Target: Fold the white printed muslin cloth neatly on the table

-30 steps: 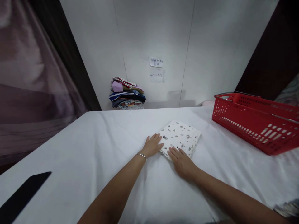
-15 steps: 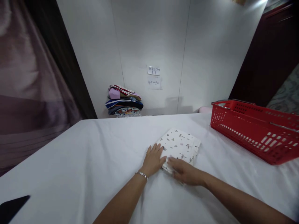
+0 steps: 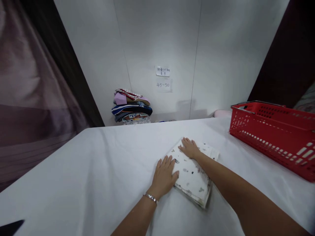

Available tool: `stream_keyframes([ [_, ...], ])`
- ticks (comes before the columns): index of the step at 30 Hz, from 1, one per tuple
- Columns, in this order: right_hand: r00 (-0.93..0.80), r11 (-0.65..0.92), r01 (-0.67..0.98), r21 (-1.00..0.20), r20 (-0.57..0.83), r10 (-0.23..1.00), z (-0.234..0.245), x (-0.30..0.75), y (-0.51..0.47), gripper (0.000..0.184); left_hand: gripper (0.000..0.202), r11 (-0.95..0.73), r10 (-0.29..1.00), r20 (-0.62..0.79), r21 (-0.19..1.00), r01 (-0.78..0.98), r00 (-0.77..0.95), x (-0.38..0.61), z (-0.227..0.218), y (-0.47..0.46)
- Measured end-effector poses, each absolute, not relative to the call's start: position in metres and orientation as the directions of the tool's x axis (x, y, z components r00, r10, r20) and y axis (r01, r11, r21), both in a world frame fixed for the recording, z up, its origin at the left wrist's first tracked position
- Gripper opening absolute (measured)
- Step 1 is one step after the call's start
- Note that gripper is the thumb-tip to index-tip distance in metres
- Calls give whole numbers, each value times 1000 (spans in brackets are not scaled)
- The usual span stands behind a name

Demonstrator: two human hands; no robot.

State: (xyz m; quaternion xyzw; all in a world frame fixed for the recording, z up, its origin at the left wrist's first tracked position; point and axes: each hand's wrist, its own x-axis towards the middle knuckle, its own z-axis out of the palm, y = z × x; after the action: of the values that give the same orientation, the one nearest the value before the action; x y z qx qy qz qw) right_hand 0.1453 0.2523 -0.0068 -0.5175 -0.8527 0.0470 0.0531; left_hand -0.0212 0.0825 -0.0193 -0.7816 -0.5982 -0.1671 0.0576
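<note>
A folded white cloth [image 3: 188,173] with small dark and grey prints lies on the white-covered table, turned at an angle. My left hand [image 3: 164,175], with a silvery bracelet at the wrist, rests flat on its left edge, fingers spread. On the cloth's far part lies my right hand [image 3: 190,148], palm down with fingers stretched out. My right forearm hides some of the cloth's right side. Several layers show along the near edge.
To the right stands a red plastic basket [image 3: 273,131] with metal handles. A stack of folded fabrics [image 3: 131,108] sits beyond the table's far edge, by the wall. A dark flat object [image 3: 11,227] lies at the near left corner. Paper signs [image 3: 164,84] hang on the wall.
My right hand has moved from the cloth's near edge to its far part and flattened out. More of the near part shows now. My left hand stays at the left edge.
</note>
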Motion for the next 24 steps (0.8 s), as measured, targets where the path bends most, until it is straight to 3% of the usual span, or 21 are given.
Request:
stream_keyframes([
  [10, -490, 490, 863, -124, 32, 871, -4, 164, 251, 58, 49, -267, 922, 320, 125, 956, 216, -20, -18, 82],
  [13, -413, 414, 905, -95, 33, 910, -4, 192, 245, 62, 49, -262, 929, 305, 142, 955, 210, -19, -18, 82],
  [18, -378, 370, 916, -154, -27, 925, -3, 218, 242, 58, 50, -252, 942, 267, 158, 955, 204, -18, -16, 83],
  [21, -374, 369, 917, -152, -6, 927, 0, 225, 238, 54, 50, -243, 947, 252, 156, 957, 200, -18, -14, 83],
  [24, -263, 266, 940, -213, 40, 964, -1, 244, 227, 57, 51, -240, 952, 230, 160, 957, 201, -18, -14, 83],
])
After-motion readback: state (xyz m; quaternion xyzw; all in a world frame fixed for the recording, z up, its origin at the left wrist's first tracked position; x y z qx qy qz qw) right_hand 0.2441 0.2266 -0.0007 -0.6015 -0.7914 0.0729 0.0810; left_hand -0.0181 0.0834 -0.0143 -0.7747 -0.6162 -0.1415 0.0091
